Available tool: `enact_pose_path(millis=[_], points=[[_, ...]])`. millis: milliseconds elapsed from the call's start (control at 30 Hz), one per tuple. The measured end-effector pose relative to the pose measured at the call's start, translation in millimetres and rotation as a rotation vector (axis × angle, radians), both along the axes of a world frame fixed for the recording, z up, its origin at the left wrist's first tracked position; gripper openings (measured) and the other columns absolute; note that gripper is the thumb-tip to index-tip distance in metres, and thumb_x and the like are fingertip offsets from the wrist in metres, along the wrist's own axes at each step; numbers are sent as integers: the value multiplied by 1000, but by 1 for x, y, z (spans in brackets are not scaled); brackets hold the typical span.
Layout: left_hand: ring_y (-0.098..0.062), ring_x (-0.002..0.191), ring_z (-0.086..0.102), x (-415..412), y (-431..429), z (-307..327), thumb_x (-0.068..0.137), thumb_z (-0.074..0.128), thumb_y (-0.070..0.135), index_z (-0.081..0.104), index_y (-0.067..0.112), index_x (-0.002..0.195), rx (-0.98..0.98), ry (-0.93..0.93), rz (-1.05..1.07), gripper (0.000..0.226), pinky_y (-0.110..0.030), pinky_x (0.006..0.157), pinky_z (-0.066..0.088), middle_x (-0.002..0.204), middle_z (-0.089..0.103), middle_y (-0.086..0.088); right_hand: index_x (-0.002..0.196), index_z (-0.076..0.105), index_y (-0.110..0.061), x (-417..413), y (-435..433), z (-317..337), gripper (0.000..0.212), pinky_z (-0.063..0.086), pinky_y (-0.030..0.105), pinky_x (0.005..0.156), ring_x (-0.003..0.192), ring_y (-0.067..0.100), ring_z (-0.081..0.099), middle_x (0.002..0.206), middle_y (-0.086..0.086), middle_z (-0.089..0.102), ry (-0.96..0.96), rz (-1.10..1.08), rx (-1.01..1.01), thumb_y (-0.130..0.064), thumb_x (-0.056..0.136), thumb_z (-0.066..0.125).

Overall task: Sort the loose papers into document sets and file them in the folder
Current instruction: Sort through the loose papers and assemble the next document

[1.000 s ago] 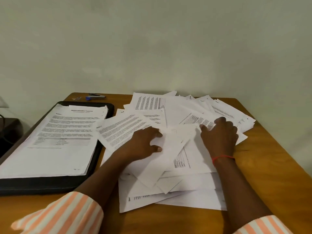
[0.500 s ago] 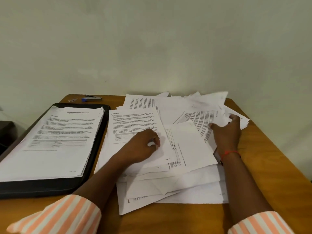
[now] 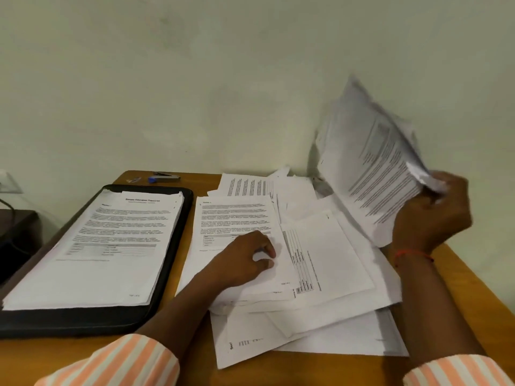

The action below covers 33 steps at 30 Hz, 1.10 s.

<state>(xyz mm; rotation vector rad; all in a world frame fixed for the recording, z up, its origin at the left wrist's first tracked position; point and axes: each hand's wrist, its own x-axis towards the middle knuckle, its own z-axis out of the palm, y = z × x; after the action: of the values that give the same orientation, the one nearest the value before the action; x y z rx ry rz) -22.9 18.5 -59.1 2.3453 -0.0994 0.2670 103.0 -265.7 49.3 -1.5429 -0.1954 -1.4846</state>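
A messy pile of loose printed papers (image 3: 320, 274) covers the middle and right of the wooden table (image 3: 459, 277). My left hand (image 3: 242, 260) rests on the top sheet of the pile, fingers curled against the paper. Off to the right, my right hand (image 3: 429, 215) grips a bunch of sheets (image 3: 370, 162) and holds them tilted up off the table, blurred by motion. An open black folder (image 3: 172, 246) lies at the left with a neat stack of printed pages (image 3: 106, 246) on it.
A stapler with a blue end (image 3: 164, 178) and a small clip (image 3: 133, 179) lie at the table's back edge. A dark object (image 3: 16, 232) stands beside the table at far left. A pale wall rises right behind the table.
My right hand has taken hold of several sheets at the pile's far right and lifted them up and to the right. My left hand slid a printed sheet leftward and stays on the pile.
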Motion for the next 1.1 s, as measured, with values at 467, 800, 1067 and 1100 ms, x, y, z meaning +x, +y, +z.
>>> enact_pose_path(millis=[467, 800, 1067, 1100], points=[[-28, 80, 72, -20, 56, 63, 109, 34, 43, 68, 11, 99, -1525, -45, 314, 48, -33, 69, 53, 79, 76, -5, 109, 73, -14, 40, 33, 84, 21, 58, 32, 83, 93, 11, 73, 104, 1, 76, 891, 909, -750, -17, 88, 76], [-16, 113, 69, -21, 33, 42, 90, 75, 19, 66, 24, 125, -647, 242, -18, 37, -40, 97, 57, 121, 73, 7, 106, 70, -33, 30, 98, 22, 20, 55, 36, 84, 95, 16, 69, 103, -9, 73, 996, 907, -1095, -36, 87, 76], [-11, 96, 72, -20, 28, 43, 91, 74, 13, 66, 28, 111, -923, 31, 302, 26, -28, 85, 58, 105, 76, 14, 140, 43, -11, -20, 79, -20, 81, 41, 48, 105, 129, 35, 47, 141, 16, 48, 1003, 302, -516, -56, 81, 76], [-10, 96, 73, -19, 28, 42, 91, 74, 12, 66, 27, 114, -939, 25, 296, 28, -28, 86, 59, 107, 76, 13, 142, 42, -10, -26, 76, -32, 87, 43, 48, 104, 129, 35, 49, 141, 16, 49, 1055, 372, -472, -59, 78, 77]])
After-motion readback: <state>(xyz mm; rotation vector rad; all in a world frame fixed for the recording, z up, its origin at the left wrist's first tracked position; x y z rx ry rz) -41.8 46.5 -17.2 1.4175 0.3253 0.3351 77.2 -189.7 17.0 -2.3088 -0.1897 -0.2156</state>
